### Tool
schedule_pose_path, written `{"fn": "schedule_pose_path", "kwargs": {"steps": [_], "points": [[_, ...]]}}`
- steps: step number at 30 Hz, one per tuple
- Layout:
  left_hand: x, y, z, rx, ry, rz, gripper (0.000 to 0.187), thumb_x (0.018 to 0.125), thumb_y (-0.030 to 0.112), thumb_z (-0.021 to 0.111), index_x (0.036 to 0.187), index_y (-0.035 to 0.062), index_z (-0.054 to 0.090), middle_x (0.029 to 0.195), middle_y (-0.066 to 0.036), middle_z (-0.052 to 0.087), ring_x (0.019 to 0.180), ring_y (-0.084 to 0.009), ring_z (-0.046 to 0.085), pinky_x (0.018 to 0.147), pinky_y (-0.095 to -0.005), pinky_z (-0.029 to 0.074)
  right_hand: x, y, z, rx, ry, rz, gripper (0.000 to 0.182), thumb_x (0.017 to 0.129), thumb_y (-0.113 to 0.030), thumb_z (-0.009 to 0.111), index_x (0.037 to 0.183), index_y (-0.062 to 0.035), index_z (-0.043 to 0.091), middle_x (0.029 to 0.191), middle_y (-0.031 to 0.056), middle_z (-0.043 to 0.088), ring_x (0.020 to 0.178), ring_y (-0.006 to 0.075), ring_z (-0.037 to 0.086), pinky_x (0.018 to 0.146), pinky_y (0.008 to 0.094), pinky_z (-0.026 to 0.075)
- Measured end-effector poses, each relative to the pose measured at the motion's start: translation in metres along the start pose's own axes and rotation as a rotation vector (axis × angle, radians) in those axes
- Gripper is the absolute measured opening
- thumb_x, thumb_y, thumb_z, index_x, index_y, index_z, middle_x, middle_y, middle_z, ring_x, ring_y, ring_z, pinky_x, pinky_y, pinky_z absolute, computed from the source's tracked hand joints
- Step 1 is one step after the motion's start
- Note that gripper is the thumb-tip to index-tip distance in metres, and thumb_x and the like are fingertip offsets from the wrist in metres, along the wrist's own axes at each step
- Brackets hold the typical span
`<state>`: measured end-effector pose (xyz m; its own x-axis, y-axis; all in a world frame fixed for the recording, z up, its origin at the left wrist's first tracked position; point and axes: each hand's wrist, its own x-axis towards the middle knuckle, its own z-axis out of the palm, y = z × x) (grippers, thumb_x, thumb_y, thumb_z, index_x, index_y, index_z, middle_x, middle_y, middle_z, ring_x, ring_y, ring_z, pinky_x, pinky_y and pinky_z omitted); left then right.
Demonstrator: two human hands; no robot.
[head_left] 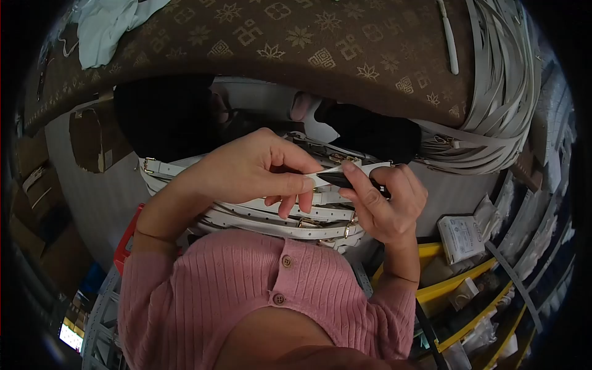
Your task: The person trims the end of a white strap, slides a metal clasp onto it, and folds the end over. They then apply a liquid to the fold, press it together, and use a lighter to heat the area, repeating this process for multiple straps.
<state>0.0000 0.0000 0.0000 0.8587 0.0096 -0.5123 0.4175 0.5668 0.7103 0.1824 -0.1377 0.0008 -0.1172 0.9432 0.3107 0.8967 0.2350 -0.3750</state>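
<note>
Over my lap lies a bundle of white belts (296, 233) with gold buckles and punched holes. My left hand (259, 169) pinches a thin white strap (325, 172) between thumb and forefinger, its other fingers curled loosely below. My right hand (388, 200) is closed around a small black pointed tool (333, 179), whose kind I cannot make out. Its tip points left, close to my left thumb and against the strap. The right forefinger also touches the strap near its upper edge. Both hands are held just above the belts.
A table with a brown patterned cloth (296, 40) stands ahead. Many pale straps (502, 80) hang over its right end. A white stick-like item (450, 46) and a pale cloth (108, 31) lie on it. Yellow bins (472, 274) with packets stand at right, a cardboard box (92, 139) at left.
</note>
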Motion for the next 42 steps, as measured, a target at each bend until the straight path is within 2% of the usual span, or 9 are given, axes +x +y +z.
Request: {"fn": "schedule_pose_path", "kwargs": {"steps": [12,20,24,26,29,33,39,40,42], "points": [[0.000,0.000,0.001,-0.003,0.019,-0.009,0.023,0.083,0.007,0.050,0.101,-0.0018,0.060,0.071,-0.005,0.062,0.053,-0.0073,0.054,0.048,-0.0193,0.041,-0.002,0.007,0.000,-0.032,0.054,-0.052,0.037,0.062,-0.025,0.070,0.097,-0.0143,0.066,0.063,-0.0009,0.041,0.049,0.0126,0.038,0.041,0.0239,0.030],[-0.001,-0.001,0.002,-0.010,0.027,0.055,0.018,0.082,0.006,0.051,0.092,-0.0057,0.061,0.073,-0.007,0.063,0.052,-0.0071,0.055,0.046,-0.0177,0.039,0.039,0.039,-0.011,-0.041,0.204,0.519,0.036,0.077,-0.011,0.062,0.112,-0.0044,0.056,0.078,0.0069,0.050,0.063,0.0150,0.045,0.058,0.0262,0.039],[0.000,-0.002,0.003,-0.030,0.067,0.044,0.016,0.083,0.006,0.051,0.090,-0.0048,0.061,0.073,-0.007,0.062,0.052,-0.0068,0.053,0.045,-0.0176,0.038,0.067,0.059,0.002,-0.210,0.463,0.112,0.041,0.076,-0.013,0.063,0.115,-0.0041,0.053,0.083,0.0091,0.052,0.071,0.0207,0.051,0.071,0.0303,0.041],[0.001,-0.003,0.003,0.077,0.094,0.042,0.017,0.084,0.010,0.052,0.087,-0.0008,0.063,0.067,-0.003,0.060,0.052,-0.0066,0.052,0.047,-0.0208,0.039,0.070,0.031,-0.009,-0.016,0.125,-0.066,0.040,0.076,-0.021,0.063,0.112,-0.0054,0.055,0.094,0.0103,0.056,0.088,0.0228,0.054,0.082,0.0323,0.043],[0.004,-0.008,0.006,0.358,0.229,0.237,0.014,0.082,0.012,0.056,0.082,-0.0005,0.063,0.067,-0.005,0.058,0.054,-0.0113,0.053,0.049,-0.0239,0.040,0.051,0.005,0.000,0.440,-0.480,-0.024,0.027,0.070,-0.018,0.064,0.090,-0.0015,0.058,0.073,0.0105,0.054,0.071,0.0289,0.053,0.069,0.0356,0.043],[-0.002,-0.016,0.008,0.830,0.308,0.540,0.017,0.078,0.011,0.059,0.091,0.0004,0.062,0.068,-0.008,0.056,0.059,-0.0182,0.053,0.052,-0.0267,0.040,0.014,0.012,-0.020,0.186,-0.468,0.013,0.022,0.066,-0.014,0.065,0.083,-0.0018,0.059,0.067,0.0084,0.053,0.065,0.0264,0.053,0.065,0.0352,0.042],[-0.073,-0.002,-0.018,0.777,0.144,0.256,0.041,0.071,0.000,0.061,0.112,0.0044,0.056,0.067,-0.010,0.055,0.061,-0.0193,0.054,0.052,-0.0293,0.040,-0.106,0.040,-0.076,-0.516,0.357,0.601,0.021,0.061,0.005,0.061,0.081,-0.0015,0.060,0.067,0.0079,0.050,0.063,0.0237,0.051,0.061,0.0329,0.042],[-0.087,0.001,-0.021,0.762,0.099,0.232,0.042,0.070,-0.001,0.061,0.111,0.0048,0.057,0.067,-0.010,0.055,0.060,-0.0182,0.054,0.052,-0.0296,0.040,-0.134,0.042,-0.088,-0.521,0.356,0.614,0.021,0.061,0.005,0.061,0.081,-0.0015,0.060,0.067,0.0079,0.050,0.063,0.0237,0.051,0.061,0.0329,0.042],[-0.114,-0.006,-0.023,0.758,0.052,0.225,0.043,0.069,-0.002,0.061,0.111,0.0053,0.058,0.066,-0.010,0.055,0.059,-0.0171,0.054,0.052,-0.0299,0.041,-0.178,0.036,-0.104,-0.415,-0.076,1.252,0.021,0.066,0.002,0.062,0.087,-0.0001,0.060,0.069,0.0096,0.054,0.063,0.0233,0.053,0.059,0.0308,0.044]]}}
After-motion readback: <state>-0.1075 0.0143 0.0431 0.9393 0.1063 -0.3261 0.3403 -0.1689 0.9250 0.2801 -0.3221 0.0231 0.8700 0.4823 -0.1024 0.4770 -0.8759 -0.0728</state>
